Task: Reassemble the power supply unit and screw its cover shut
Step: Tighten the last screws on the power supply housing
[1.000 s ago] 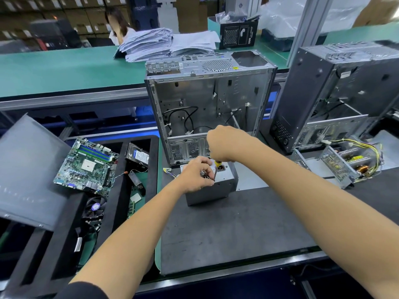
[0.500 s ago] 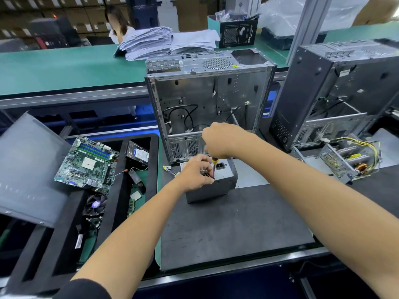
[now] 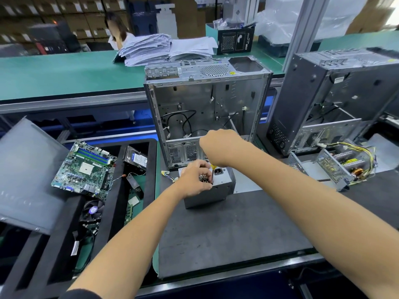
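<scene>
A grey power supply unit (image 3: 218,190) stands on the dark mat (image 3: 233,234) in front of an open case. Its top face shows a honeycomb vent and a black power socket. My left hand (image 3: 194,180) rests on the unit's top, fingers curled around the vent area, holding it steady. My right hand (image 3: 220,147) is closed around a screwdriver (image 3: 212,173) with a yellow handle; the shaft points straight down onto the unit's top, next to my left fingers. The screw itself is hidden by my fingers.
An empty open computer case (image 3: 205,108) stands just behind the unit. A second case (image 3: 336,98) and an open power supply with yellow wires (image 3: 343,167) sit at the right. A foam tray at the left holds a motherboard (image 3: 84,169), a hard drive (image 3: 136,158) and a fan (image 3: 91,210).
Both hands stay on the unit with the screwdriver upright on its top; only the camera has shifted slightly. No part has visibly come on or off.
</scene>
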Available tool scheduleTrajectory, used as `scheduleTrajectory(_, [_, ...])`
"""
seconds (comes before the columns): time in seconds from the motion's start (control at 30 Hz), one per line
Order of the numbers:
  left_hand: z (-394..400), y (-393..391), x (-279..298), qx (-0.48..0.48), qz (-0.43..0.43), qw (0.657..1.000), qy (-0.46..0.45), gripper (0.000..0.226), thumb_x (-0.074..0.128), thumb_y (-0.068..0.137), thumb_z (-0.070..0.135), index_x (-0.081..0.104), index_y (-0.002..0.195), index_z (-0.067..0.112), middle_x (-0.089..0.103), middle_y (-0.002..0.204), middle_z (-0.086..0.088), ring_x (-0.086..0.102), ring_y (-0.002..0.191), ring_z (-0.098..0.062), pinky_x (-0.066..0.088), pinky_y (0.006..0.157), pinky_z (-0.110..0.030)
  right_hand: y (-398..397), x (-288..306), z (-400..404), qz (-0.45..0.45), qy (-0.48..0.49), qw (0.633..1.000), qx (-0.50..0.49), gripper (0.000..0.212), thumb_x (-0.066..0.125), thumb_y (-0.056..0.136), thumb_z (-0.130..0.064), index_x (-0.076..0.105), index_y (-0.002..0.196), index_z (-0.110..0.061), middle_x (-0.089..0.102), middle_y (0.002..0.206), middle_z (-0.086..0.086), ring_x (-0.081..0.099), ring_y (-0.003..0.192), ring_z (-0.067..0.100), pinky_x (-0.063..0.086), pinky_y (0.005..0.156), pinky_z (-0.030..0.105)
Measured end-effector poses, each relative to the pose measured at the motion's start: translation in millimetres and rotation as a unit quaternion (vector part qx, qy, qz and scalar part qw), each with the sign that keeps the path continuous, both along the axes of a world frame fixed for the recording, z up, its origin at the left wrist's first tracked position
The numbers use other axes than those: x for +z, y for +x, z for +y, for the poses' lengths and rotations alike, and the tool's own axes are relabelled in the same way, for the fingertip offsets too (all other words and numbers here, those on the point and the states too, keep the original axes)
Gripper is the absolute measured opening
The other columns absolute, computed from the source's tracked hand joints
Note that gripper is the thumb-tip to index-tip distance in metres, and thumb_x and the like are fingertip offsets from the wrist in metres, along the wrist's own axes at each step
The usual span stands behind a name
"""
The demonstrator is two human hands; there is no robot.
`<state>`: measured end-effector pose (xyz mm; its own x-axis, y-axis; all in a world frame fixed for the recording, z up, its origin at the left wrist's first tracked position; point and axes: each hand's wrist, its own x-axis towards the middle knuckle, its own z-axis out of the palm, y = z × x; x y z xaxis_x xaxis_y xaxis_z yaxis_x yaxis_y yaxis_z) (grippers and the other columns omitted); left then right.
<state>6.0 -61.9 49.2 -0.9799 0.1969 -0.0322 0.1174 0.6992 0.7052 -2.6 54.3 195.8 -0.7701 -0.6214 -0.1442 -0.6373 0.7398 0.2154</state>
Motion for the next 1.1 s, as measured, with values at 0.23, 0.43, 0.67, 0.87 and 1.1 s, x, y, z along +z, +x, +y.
scheduleTrajectory(0.23, [1,1,3,-0.008,-0.001,1.0,-0.014,0.008,0.071,0.075,0.009,0.068,0.082,0.009,0.043,0.103,0.013,0.036,0.107,-0.014,0.031,0.1,-0.032,-4,2,-4,-0.025,0.038,0.999,-0.002,0.008,0.05,0.084,-0.003,0.049,0.084,-0.01,0.042,0.07,0.001,0.042,0.056,0.015,0.034,0.051,0.03])
scheduleTrajectory(0.43, [0,0,2,0.019,-0.028,0.999,-0.022,0.018,0.072,0.076,0.015,0.069,0.094,0.01,0.036,0.104,0.01,0.036,0.106,-0.018,0.034,0.097,-0.031,-7,-5,-6,-0.085,-0.01,0.996,0.016,0.005,0.047,0.089,-0.011,0.051,0.09,-0.009,0.042,0.076,0.002,0.045,0.062,0.016,0.038,0.052,0.031])
scheduleTrajectory(0.67, [1,-2,3,0.001,0.002,1.0,-0.005,0.015,0.071,0.07,0.003,0.068,0.082,0.01,0.047,0.109,0.006,0.044,0.11,-0.02,0.036,0.099,-0.037,-10,-5,3,-0.101,0.011,0.995,0.02,0.015,0.049,0.086,-0.009,0.056,0.099,-0.005,0.055,0.086,0.008,0.045,0.062,0.018,0.031,0.047,0.027])
scheduleTrajectory(0.87, [2,-1,5,0.002,-0.021,0.999,-0.028,0.018,0.06,0.08,0.001,0.067,0.077,0.018,0.046,0.102,0.004,0.048,0.106,-0.028,0.039,0.094,-0.037,-15,-16,2,-0.074,-0.075,0.994,0.018,0.027,0.052,0.089,-0.018,0.035,0.068,-0.014,0.041,0.072,0.003,0.04,0.056,0.015,0.031,0.047,0.029])
scheduleTrajectory(1.1, [4,2,5,0.002,-0.024,0.999,-0.021,0.014,0.058,0.082,0.003,0.066,0.079,0.014,0.048,0.097,-0.004,0.048,0.092,-0.035,0.044,0.083,-0.033,-22,-26,2,-0.095,-0.127,0.987,0.006,0.031,0.055,0.086,-0.015,0.032,0.065,-0.014,0.039,0.061,0.003,0.036,0.05,0.016,0.028,0.045,0.027])
